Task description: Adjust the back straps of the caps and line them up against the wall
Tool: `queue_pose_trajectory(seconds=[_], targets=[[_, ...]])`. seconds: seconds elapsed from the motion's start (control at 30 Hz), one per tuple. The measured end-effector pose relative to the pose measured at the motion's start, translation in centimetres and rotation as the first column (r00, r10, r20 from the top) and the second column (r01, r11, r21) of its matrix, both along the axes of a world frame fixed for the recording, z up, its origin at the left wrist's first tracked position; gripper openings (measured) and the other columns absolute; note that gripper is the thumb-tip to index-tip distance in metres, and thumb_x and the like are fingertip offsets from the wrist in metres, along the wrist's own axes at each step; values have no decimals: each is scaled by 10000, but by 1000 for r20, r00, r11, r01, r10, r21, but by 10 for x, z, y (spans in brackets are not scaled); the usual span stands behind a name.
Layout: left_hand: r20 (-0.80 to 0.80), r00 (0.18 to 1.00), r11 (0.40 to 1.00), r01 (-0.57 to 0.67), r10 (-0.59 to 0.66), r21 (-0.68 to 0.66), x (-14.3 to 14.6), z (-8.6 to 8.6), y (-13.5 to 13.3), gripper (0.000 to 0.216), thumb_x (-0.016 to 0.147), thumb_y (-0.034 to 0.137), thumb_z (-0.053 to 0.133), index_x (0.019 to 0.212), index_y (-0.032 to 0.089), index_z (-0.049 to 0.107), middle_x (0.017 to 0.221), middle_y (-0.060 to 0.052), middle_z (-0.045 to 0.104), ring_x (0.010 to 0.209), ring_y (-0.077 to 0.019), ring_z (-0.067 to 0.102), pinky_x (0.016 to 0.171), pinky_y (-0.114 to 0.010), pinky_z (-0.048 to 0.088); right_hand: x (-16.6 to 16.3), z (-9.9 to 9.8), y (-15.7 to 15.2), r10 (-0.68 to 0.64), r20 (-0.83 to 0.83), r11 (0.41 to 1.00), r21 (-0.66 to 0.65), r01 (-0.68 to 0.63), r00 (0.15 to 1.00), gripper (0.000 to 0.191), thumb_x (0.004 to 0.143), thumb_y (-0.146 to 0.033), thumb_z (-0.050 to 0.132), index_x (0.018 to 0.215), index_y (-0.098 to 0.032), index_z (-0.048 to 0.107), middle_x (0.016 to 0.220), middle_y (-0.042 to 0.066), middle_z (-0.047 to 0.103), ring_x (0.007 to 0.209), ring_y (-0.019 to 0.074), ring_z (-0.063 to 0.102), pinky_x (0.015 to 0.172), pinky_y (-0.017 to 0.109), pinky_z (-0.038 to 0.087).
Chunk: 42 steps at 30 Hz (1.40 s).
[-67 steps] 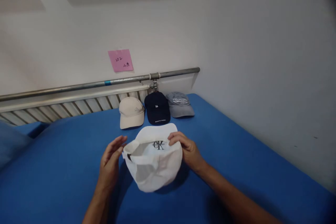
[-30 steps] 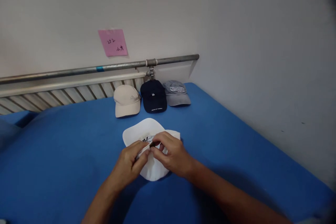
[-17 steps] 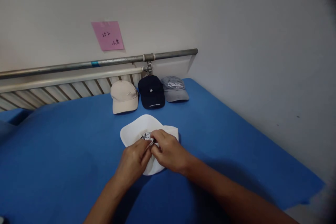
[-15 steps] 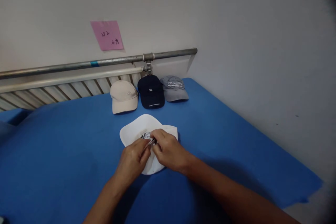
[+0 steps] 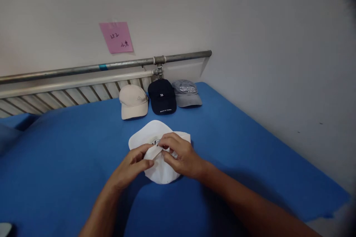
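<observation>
A white baseball cap lies on the blue surface in front of me, its brim pointing to the far left and its back opening toward me. My left hand has its thumb and fingers on either side of the cap's white strap. With bent fingers, my right hand grips the strap near its end, at the opening's right side. Part of a dark printed label shows inside the cap. The fingers hide the fastening itself.
Beyond it stand a beige cap, a black cap and a grey cap in a row, brims toward me. A radiator and a metal pipe run along the wall. A pink note hangs above.
My left fingers have spread from a tight pinch and moved slightly left and down along the strap, so more of it shows. My right fingers have loosened a little around its end.
</observation>
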<state>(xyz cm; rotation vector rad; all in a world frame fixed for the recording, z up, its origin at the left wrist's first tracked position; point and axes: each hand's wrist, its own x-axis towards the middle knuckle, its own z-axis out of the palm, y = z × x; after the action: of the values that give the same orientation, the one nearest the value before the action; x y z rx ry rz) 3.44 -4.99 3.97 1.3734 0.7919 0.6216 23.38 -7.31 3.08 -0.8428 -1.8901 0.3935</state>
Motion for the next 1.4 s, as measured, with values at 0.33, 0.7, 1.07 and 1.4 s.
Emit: queue_pose_trajectory(seconds=[0.33,0.7,1.07,1.4], targets=[[60,997,991,-35,43,-129,2,-10,1,223,796,318,678,969,177,676,815,-26,637,697,-127,559,636,-223,413,7,2,5,137,-208,881,-420,-215,969,295,821,-116,479,1072,-197,613,966,26,655,717,110,583,665,248,478],[53,998,996,33,-29,-78,1,-10,2,217,766,364,720,818,158,675,659,28,525,562,-65,408,528,-181,307,7,5,8,143,-312,623,-709,-330,939,55,712,-192,617,763,-181,600,634,-57,509,581,80,429,553,210,330],[43,999,996,-4,0,89,-9,-8,3,236,791,358,674,960,202,722,867,-44,671,763,-161,577,687,-246,436,14,-7,22,-206,-330,596,-789,-149,921,65,727,-182,561,694,-197,507,522,-52,530,502,102,526,505,217,423],[-175,826,735,-355,536,578,-42,-40,51,375,657,-3,603,917,233,734,1219,-61,642,1266,-288,455,1124,-496,229,31,2,22,-214,-658,782,-559,-278,722,83,695,-257,596,694,-196,539,745,-19,605,500,85,534,511,246,450]])
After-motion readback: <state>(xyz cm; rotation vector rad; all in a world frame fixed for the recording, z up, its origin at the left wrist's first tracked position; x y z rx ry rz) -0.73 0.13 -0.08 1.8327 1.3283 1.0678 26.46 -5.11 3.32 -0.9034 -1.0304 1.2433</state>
